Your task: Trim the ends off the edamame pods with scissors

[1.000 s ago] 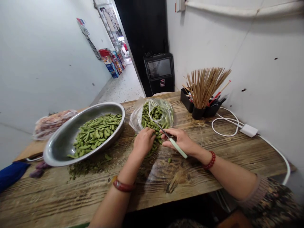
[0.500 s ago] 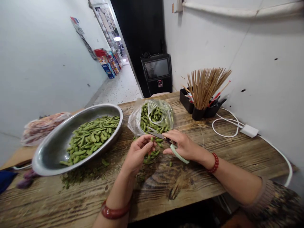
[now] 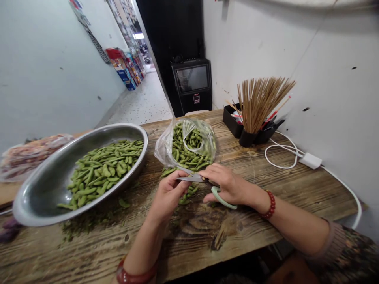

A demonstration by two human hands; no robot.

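I see the right hand (image 3: 227,183) gripping green-handled scissors (image 3: 197,178), blades (image 3: 186,179) parted, just below frame centre. Left hand (image 3: 168,195) pinched narrow at the blades; can't tell on what. Edamame pods (image 3: 103,169) in steel bowl (image 3: 51,193), left of frame; more in plastic bag (image 3: 164,146), centre.

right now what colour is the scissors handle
Pale green; the scissors handle shows best in the head view.

Stretched both bare forearms (image 3: 296,225) forward, pinched with the bare left hand (image 3: 167,197), and curled the bare right hand (image 3: 227,183) just beside it.
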